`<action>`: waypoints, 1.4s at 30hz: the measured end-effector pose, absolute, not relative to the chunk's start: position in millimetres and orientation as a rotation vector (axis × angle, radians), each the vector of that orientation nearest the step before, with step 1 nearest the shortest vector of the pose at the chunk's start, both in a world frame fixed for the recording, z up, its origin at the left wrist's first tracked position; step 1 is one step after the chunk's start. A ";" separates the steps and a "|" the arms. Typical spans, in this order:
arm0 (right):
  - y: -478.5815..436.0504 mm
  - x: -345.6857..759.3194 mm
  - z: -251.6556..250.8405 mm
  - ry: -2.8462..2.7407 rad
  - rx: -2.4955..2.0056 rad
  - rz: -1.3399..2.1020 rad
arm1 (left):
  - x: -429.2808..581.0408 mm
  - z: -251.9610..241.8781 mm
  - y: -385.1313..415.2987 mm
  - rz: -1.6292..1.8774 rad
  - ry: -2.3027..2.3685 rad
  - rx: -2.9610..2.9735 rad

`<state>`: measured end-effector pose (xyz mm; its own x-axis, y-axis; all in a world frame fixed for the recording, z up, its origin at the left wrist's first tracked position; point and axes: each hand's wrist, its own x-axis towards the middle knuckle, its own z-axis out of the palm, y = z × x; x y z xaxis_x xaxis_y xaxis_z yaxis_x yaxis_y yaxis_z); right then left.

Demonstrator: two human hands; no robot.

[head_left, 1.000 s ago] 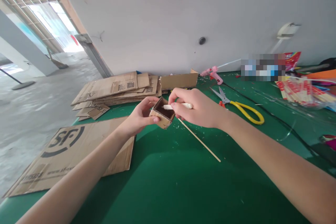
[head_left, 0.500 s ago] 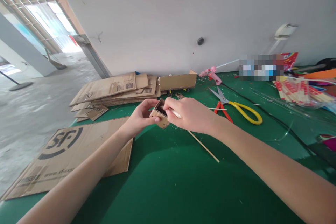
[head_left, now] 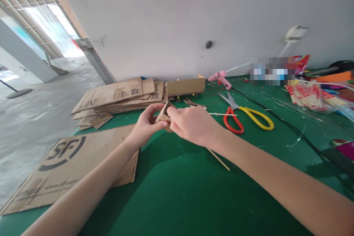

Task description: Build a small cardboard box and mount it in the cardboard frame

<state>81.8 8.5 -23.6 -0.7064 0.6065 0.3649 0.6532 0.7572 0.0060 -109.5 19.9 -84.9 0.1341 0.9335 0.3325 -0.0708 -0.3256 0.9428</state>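
Observation:
In the head view a small cardboard box (head_left: pixel 161 117) with an open top is held above the table. My left hand (head_left: pixel 148 122) is closed around its left side, thumb on the near wall. My right hand (head_left: pixel 190 123) is curled, with its fingertips at the opening and partly inside. Whatever those fingers grip is hidden by the hand. Beneath the right hand, a thin wooden stick (head_left: pixel 219 160) lies on the green table, and another thin stick (head_left: pixel 224 114) pokes out to the right. A metal tool (head_left: pixel 193 104) lies just behind that hand.
Scissors (head_left: pixel 232 103) with one red and one yellow handle lie to the right. Behind them rests a pink glue gun (head_left: pixel 221 78) with a black cord. A cardboard stack (head_left: pixel 118 94) and a longer cardboard box (head_left: pixel 185 86) stand at the back. A flat cardboard sheet (head_left: pixel 110 147) covers the left.
My right hand has moved left and closer against the box, its fingertips now at the opening. The pale rod seen in it before is out of sight. The box has tilted slightly.

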 end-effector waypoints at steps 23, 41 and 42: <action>68.0 128.9 -51.4 -2.775 -1.105 0.292 | -123.8 -82.0 27.4 1.454 0.928 1.300; 50.1 105.8 -68.3 -2.860 -1.140 -0.046 | -127.1 -82.3 27.7 1.475 0.981 1.342; 48.8 104.5 -69.3 -2.851 -1.144 -0.095 | -127.4 -81.6 27.5 1.473 0.992 1.350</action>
<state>104.5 48.8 -69.3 -0.7208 0.6878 0.0860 0.6920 0.7212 0.0319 -127.4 27.5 -81.6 -0.0224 0.9559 0.2930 -0.0878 -0.2938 0.9518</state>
